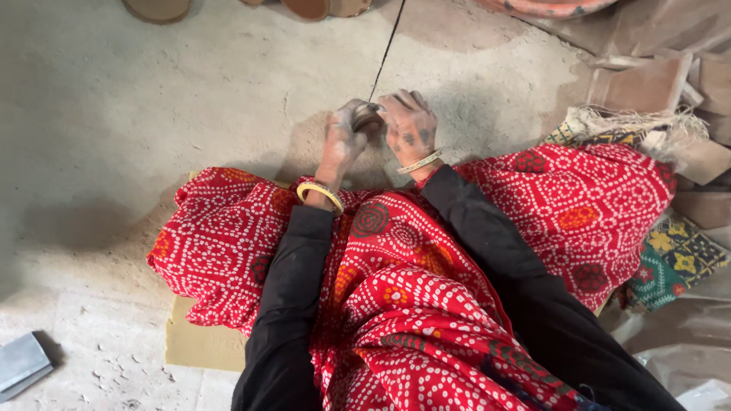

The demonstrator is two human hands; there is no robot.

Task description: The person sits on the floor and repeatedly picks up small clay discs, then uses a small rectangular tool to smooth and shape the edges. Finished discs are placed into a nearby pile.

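Both my hands meet just beyond my knees, over the dusty floor. My left hand [344, 137] is curled around a small dark round object [367, 116], and my right hand [410, 126] closes on it from the other side. A thin dark string [387, 47] runs taut from the object up and away to the top edge. Both hands are smeared with grey clay. Yellow bangles ring each wrist, and black sleeves cover my arms. A red dotted cloth [411, 259] drapes over my lap and legs.
Pale dusty ground [152, 114] spreads to the left. I sit on a tan mat [199, 346]. Broken clay slabs [647, 84] and a patterned green cushion [674, 262] lie at the right. Round clay pieces [158, 9] sit at the top edge, a grey slab [21, 364] at bottom left.
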